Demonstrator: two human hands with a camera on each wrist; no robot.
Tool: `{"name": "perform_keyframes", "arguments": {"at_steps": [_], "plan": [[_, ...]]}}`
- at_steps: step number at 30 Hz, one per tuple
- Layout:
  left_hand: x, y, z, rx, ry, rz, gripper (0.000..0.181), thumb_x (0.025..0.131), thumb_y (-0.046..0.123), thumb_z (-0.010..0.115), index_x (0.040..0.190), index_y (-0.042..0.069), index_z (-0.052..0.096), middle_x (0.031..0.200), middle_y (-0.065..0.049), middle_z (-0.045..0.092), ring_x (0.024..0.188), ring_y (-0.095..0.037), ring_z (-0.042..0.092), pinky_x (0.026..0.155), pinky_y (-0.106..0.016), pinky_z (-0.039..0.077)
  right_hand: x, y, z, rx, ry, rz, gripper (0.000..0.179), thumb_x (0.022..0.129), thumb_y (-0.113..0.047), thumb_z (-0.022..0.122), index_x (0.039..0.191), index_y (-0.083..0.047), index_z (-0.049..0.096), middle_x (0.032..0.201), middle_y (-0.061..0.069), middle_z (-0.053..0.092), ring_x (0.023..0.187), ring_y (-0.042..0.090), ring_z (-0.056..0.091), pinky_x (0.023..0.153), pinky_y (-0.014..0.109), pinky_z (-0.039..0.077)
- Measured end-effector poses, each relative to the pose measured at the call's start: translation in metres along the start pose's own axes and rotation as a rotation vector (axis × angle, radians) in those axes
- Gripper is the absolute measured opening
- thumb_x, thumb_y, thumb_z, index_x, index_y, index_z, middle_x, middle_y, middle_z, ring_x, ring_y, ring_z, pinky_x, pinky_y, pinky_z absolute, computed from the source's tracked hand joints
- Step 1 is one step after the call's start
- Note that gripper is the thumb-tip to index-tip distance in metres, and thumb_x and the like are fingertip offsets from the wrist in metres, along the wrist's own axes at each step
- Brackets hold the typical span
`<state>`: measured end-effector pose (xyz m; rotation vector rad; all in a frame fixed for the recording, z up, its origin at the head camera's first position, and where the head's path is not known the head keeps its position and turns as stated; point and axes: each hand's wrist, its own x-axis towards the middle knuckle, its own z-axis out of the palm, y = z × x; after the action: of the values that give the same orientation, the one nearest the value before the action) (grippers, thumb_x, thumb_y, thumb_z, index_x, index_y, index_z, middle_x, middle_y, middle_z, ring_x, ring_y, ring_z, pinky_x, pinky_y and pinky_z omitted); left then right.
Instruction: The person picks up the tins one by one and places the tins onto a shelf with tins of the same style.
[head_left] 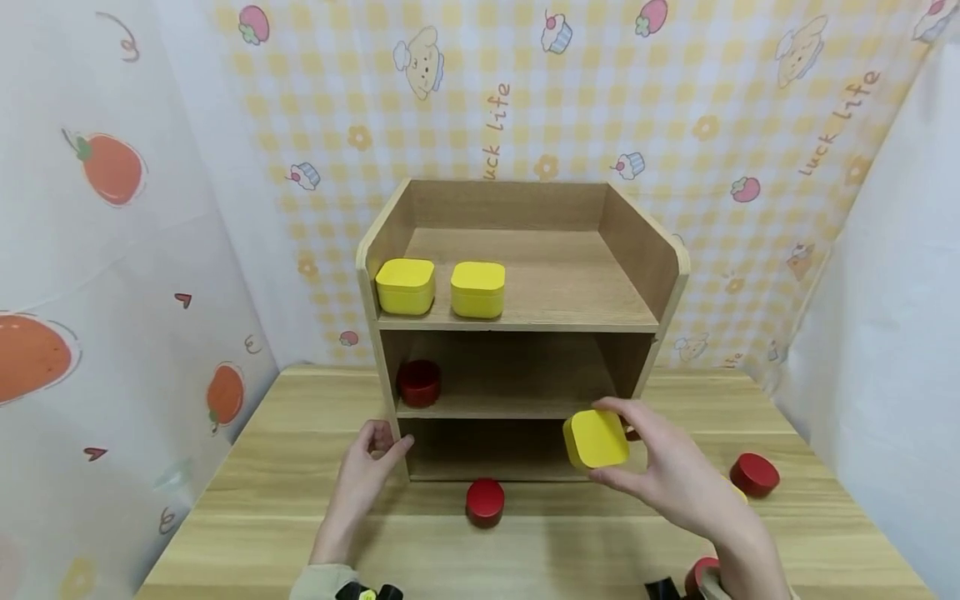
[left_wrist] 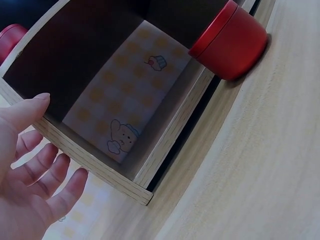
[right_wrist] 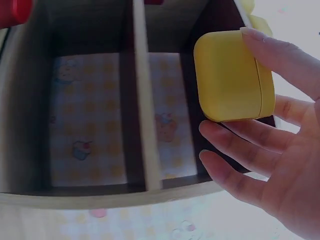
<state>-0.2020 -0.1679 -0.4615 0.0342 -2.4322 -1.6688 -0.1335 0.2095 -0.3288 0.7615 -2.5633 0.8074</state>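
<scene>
A wooden three-tier shelf (head_left: 517, 327) stands on the table. My left hand (head_left: 369, 462) holds the shelf's lower left side panel (left_wrist: 95, 159), thumb inside and fingers outside. My right hand (head_left: 660, 467) grips a rounded-square yellow tin (head_left: 597, 439) between thumb and fingers, in front of the shelf's lower right part; the right wrist view shows this yellow tin (right_wrist: 230, 75) up close. Two similar tins, a left yellow tin (head_left: 406, 287) and a second yellow tin (head_left: 477, 290), sit on the top tier. At the middle tier's left end is a round red tin (head_left: 419, 383).
Another red tin (head_left: 485, 502) stands on the table before the shelf. To the right lies a red tin (head_left: 755, 475), with a mostly hidden yellow thing beside my right hand. By my right wrist is a partly covered red tin (head_left: 699, 573). Patterned cloth (head_left: 480, 100) hangs behind.
</scene>
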Motion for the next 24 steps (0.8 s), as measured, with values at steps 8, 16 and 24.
{"name": "perform_keyframes", "arguments": {"at_steps": [8, 16, 24], "plan": [[0.000, -0.001, -0.002, -0.012, 0.008, -0.005, 0.035, 0.087, 0.031, 0.076, 0.102, 0.008, 0.054, 0.099, -0.007, 0.054, 0.095, -0.018, 0.051, 0.082, -0.028, 0.045, 0.022, -0.013, -0.015, 0.002, 0.024, -0.093, 0.072, 0.069, -0.018, 0.090, 0.130, -0.009, 0.052, 0.113, -0.010, 0.056, 0.090, 0.008, 0.053, 0.076, 0.025, 0.047], [0.001, 0.000, -0.001, -0.009, 0.002, 0.000, 0.035, 0.087, 0.031, 0.076, 0.102, 0.008, 0.054, 0.099, -0.007, 0.054, 0.095, -0.019, 0.050, 0.082, -0.028, 0.044, 0.038, -0.017, -0.028, 0.016, 0.069, -0.114, 0.072, 0.069, -0.016, 0.090, 0.130, -0.008, 0.053, 0.108, -0.008, 0.056, 0.083, 0.008, 0.052, 0.074, 0.022, 0.045], [0.002, -0.001, 0.001, -0.029, 0.003, -0.001, 0.033, 0.087, 0.027, 0.076, 0.100, 0.007, 0.053, 0.098, -0.007, 0.053, 0.094, -0.018, 0.049, 0.081, -0.025, 0.045, 0.052, -0.025, -0.041, -0.019, 0.112, -0.180, 0.073, 0.070, -0.017, 0.090, 0.133, -0.009, 0.053, 0.118, -0.002, 0.060, 0.088, 0.009, 0.050, 0.075, 0.020, 0.041]]}}
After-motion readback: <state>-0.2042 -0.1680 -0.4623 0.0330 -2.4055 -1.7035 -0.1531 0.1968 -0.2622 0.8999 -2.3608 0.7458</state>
